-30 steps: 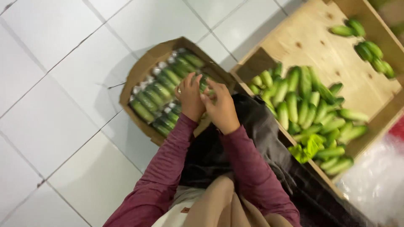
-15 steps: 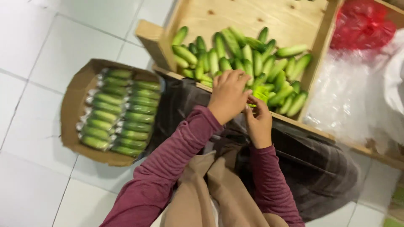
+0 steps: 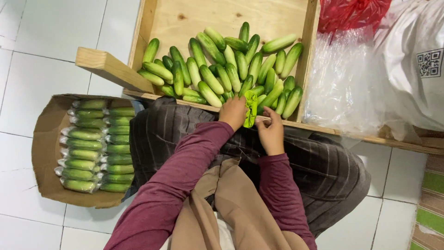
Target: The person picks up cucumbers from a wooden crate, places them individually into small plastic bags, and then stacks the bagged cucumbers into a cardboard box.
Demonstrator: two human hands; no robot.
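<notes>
Green piece: a small, crumpled bright-green piece [image 3: 251,107] sits at the near edge of the wooden crate [image 3: 157,18], between the two hands and just in front of the cucumber pile [image 3: 222,69].
Left hand: the left hand [image 3: 232,112] is curled, its fingers closed against the left side of the green piece.
Right hand: the right hand [image 3: 271,132] touches the piece's lower right side with its fingertips pinched together; the grip itself is partly hidden.
Edges: the crate's near rail runs right under both hands; a wooden beam [image 3: 108,69] juts out to the left.
Open room: bare wood shows at the crate's far end.
Left side: a cardboard box [image 3: 44,143] of wrapped cucumbers [image 3: 95,146] lies on the tiled floor [image 3: 41,55].
Right side: clear plastic bags [image 3: 344,78] crowd against the crate's wall.
</notes>
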